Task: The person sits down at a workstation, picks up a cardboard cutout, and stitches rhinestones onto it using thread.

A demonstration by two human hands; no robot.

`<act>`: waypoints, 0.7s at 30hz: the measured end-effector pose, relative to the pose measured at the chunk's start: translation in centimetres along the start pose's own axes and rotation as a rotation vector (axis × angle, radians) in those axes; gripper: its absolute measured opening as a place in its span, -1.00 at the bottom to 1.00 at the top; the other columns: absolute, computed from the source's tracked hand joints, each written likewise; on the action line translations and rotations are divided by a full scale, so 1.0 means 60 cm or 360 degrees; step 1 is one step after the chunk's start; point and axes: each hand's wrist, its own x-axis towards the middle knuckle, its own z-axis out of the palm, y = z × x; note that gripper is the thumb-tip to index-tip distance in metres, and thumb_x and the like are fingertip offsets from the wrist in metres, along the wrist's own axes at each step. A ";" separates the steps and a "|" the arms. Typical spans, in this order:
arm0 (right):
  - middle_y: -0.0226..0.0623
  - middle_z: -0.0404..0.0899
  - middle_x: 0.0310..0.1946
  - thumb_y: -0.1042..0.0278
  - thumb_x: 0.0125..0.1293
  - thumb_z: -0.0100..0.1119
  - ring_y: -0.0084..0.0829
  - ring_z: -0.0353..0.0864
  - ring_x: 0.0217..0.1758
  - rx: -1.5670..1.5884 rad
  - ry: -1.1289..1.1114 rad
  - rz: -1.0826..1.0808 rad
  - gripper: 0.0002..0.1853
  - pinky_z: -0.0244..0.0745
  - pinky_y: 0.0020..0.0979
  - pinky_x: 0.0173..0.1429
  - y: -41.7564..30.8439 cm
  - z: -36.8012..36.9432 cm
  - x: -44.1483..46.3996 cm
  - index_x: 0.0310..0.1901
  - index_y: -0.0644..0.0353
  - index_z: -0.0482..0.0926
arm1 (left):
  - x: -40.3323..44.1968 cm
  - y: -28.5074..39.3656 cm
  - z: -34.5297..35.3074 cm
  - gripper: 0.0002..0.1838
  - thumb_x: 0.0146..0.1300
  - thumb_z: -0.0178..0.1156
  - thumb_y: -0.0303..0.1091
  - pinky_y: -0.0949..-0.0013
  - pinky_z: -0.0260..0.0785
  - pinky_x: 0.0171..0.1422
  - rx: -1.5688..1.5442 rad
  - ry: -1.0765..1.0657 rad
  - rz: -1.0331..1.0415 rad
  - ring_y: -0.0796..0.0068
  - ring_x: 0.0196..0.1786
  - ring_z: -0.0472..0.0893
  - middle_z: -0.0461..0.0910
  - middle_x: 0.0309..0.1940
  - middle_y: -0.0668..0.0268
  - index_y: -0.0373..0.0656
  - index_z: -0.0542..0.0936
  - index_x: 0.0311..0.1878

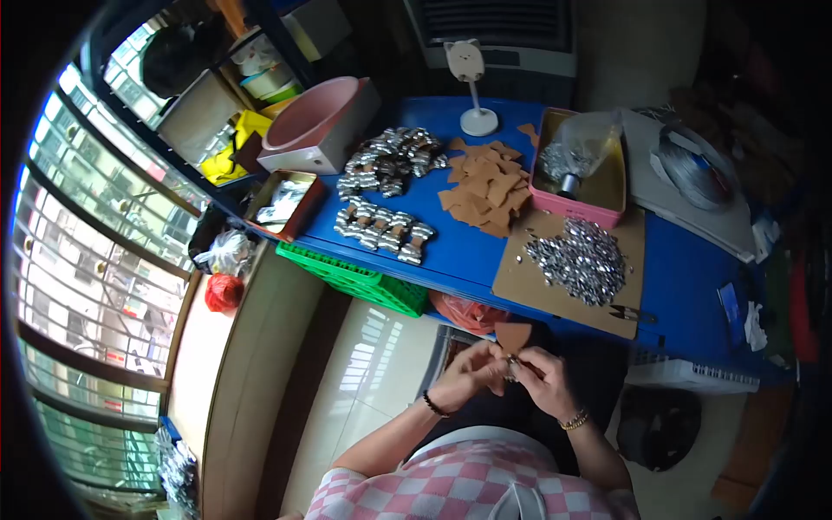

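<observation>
In front of my lap, both hands meet at a small brown card piece [513,336] with a flared top. My left hand [475,368] pinches it low on its left side. My right hand [539,378] closes on the same lower end from the right. A bit of shiny silver shows between the fingertips, too small to make out. Beyond the hands, on a brown board [518,276], lies a heap of loose silver beads [582,262]. Farther back is a pile of similar brown card pieces [490,186]. Cards wound with silver beads [383,229] lie to its left.
The blue table [468,276] also bears a pink box [579,208] with a plastic bag, a white stand [478,121], a pink basin [312,113] and pliers [631,314]. Coiled wire [693,169] sits at right. A green crate [351,279] is below the table edge.
</observation>
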 end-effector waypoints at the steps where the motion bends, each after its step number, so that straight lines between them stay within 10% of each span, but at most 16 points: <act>1: -0.36 0.46 -0.55 0.40 0.21 0.11 -0.70 0.39 -0.57 0.0023 -0.0042 0.0124 -0.85 0.25 -0.61 -0.52 -0.009 -0.003 0.004 -0.30 0.33 0.49 | 0.003 0.009 0.000 -0.89 0.23 0.08 -0.45 0.54 0.39 -0.32 0.0064 0.0095 0.0074 0.58 -0.43 0.51 0.47 -0.40 0.38 -0.18 0.38 -0.21; 21: -0.46 0.50 -0.62 0.38 0.19 0.15 -0.76 0.39 -0.56 0.0070 -0.0065 0.0570 -0.83 0.28 -0.65 -0.50 0.011 -0.016 0.031 -0.42 0.33 0.55 | 0.030 -0.004 -0.051 -0.75 0.34 -0.05 -0.29 0.52 0.36 -0.29 -0.0246 0.0053 -0.0129 0.57 -0.42 0.49 0.49 -0.37 0.36 -0.28 0.47 -0.10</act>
